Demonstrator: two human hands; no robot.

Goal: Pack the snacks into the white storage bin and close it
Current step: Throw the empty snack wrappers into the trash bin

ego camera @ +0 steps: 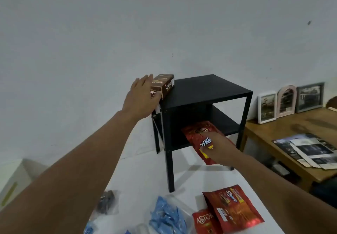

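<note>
A brown Nextar snack box point(165, 85) lies on the left edge of a black side table's top point(204, 90). My left hand point(141, 97) reaches up to it, fingers straight along its left side and thumb on its near end. A red snack bag point(196, 133) juts out of the table's lower shelf. My right hand point(218, 147) grips the bag's near end. On the white surface in front lie a red Slai bag point(235, 208), a red Astor pack point(205, 222) and blue-wrapped snacks in clear plastic point(166, 215). A white bin's corner point(12, 177) shows at the far left.
A clear bag with dark contents point(107, 202) lies near my left forearm. To the right stands a low wooden table point(291, 122) with three picture frames point(290, 102) and printed papers point(310, 150). A plain wall is behind.
</note>
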